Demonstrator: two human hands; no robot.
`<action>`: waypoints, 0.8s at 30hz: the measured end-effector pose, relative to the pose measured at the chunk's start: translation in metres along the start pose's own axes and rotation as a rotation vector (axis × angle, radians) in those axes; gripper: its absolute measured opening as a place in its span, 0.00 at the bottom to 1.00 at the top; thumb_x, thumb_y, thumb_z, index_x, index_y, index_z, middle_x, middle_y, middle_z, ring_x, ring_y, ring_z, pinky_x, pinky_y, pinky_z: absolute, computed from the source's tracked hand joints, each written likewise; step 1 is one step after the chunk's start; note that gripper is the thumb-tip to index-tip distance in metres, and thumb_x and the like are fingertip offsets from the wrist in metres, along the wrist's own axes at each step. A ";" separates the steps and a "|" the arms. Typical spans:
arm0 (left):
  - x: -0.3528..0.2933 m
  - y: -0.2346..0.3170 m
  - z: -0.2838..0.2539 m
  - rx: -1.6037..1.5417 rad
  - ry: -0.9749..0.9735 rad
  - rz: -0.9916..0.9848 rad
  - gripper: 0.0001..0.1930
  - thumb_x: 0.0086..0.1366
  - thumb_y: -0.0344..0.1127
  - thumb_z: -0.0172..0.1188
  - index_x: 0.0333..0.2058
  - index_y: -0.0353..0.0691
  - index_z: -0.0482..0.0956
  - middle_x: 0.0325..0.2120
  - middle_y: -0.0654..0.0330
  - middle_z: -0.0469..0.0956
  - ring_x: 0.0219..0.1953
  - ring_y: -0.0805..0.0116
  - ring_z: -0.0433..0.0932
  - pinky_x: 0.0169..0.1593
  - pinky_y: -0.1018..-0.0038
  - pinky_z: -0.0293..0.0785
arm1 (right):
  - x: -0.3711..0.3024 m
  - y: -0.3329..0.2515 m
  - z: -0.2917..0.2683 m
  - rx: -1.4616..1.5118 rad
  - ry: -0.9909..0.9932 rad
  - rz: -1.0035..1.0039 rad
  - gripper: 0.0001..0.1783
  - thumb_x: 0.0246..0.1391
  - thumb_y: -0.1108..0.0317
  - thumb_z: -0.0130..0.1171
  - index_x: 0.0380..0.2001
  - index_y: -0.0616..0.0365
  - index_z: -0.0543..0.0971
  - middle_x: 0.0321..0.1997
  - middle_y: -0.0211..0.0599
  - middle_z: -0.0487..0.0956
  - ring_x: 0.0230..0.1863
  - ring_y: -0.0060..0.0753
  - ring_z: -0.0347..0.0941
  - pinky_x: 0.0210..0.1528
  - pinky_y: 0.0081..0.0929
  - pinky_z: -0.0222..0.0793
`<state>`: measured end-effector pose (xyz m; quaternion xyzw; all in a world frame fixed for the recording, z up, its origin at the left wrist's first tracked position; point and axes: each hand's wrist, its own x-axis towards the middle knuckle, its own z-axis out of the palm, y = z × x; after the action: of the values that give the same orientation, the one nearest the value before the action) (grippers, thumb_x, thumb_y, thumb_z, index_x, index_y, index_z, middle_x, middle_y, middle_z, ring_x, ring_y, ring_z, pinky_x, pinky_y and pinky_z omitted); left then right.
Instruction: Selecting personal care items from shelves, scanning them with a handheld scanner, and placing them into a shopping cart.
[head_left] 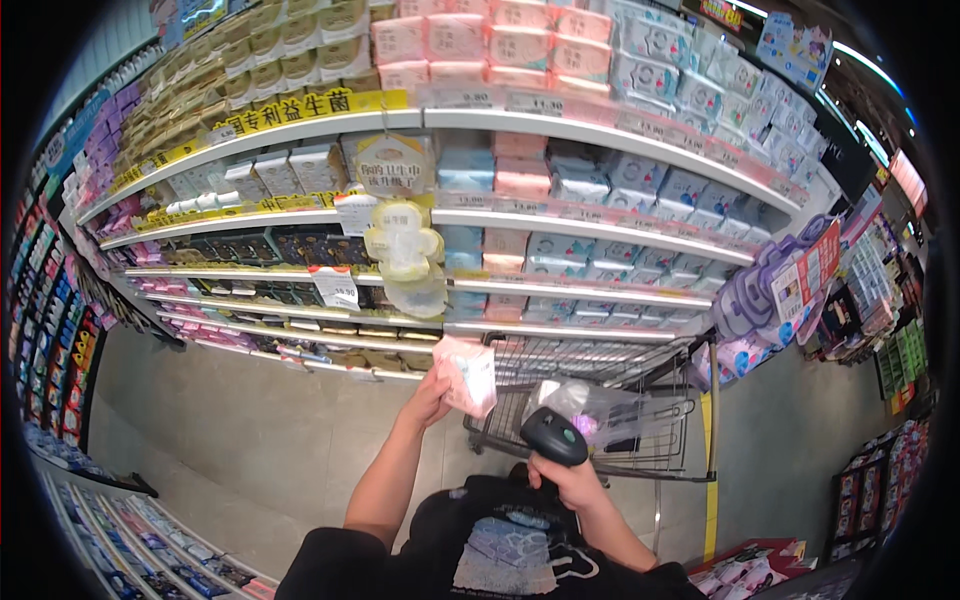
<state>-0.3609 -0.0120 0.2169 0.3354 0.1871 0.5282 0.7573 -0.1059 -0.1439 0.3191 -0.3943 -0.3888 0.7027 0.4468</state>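
Observation:
My left hand (430,402) grips a small pink pack (467,377) with a shiny plastic wrapper, held up before the lower shelves. Its fingers wrap the pack's left edge. In my right hand (568,480) is a black handheld barcode scanner (553,437), its head tilted up and to the left, toward the pack but apart from it. My fingers close around the scanner's handle, partly hidden behind its head. Pink packs of a similar look (522,48) stand stacked on the top shelf, with more pink ones (520,178) on the shelf below.
A wire shopping cart (645,465) stands just beyond my right hand, with clear plastic bags (620,420) inside. White shelves (590,128) of packs curve across the front. Flower-shaped hanging cards (402,243) stick out from them. A purple display (765,300) stands at the right.

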 end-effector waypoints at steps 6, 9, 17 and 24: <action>0.056 0.011 0.026 0.062 -0.071 0.022 0.41 0.58 0.48 0.66 0.63 0.39 0.56 0.59 0.57 0.66 0.59 0.62 0.69 0.61 0.63 0.67 | 0.017 -0.034 -0.026 -0.036 -0.015 -0.119 0.07 0.55 0.77 0.56 0.38 0.64 0.74 0.26 0.35 0.74 0.25 0.26 0.71 0.29 0.25 0.68; 0.086 0.027 0.040 0.128 -0.105 0.002 0.43 0.55 0.49 0.68 0.63 0.38 0.56 0.57 0.58 0.68 0.58 0.63 0.70 0.60 0.64 0.67 | 0.028 -0.045 -0.044 0.031 -0.023 -0.133 0.06 0.56 0.77 0.56 0.38 0.62 0.74 0.27 0.34 0.74 0.27 0.25 0.71 0.29 0.25 0.69; 0.219 0.168 0.146 1.702 -0.067 0.827 0.34 0.49 0.32 0.67 0.57 0.39 0.69 0.50 0.53 0.74 0.51 0.53 0.72 0.57 0.65 0.66 | 0.028 -0.040 -0.112 0.080 0.034 -0.119 0.05 0.55 0.74 0.59 0.34 0.61 0.75 0.26 0.29 0.75 0.26 0.22 0.71 0.29 0.23 0.68; 0.299 0.178 0.136 2.226 0.091 0.864 0.31 0.51 0.28 0.64 0.56 0.44 0.70 0.50 0.52 0.71 0.54 0.47 0.66 0.57 0.60 0.65 | 0.019 -0.031 -0.158 0.231 0.146 -0.120 0.05 0.55 0.74 0.59 0.35 0.61 0.75 0.25 0.33 0.75 0.25 0.24 0.70 0.28 0.24 0.66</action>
<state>-0.2830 0.2613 0.4600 0.8235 0.4405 0.2986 -0.1966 0.0405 -0.0863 0.2818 -0.3663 -0.2946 0.6842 0.5576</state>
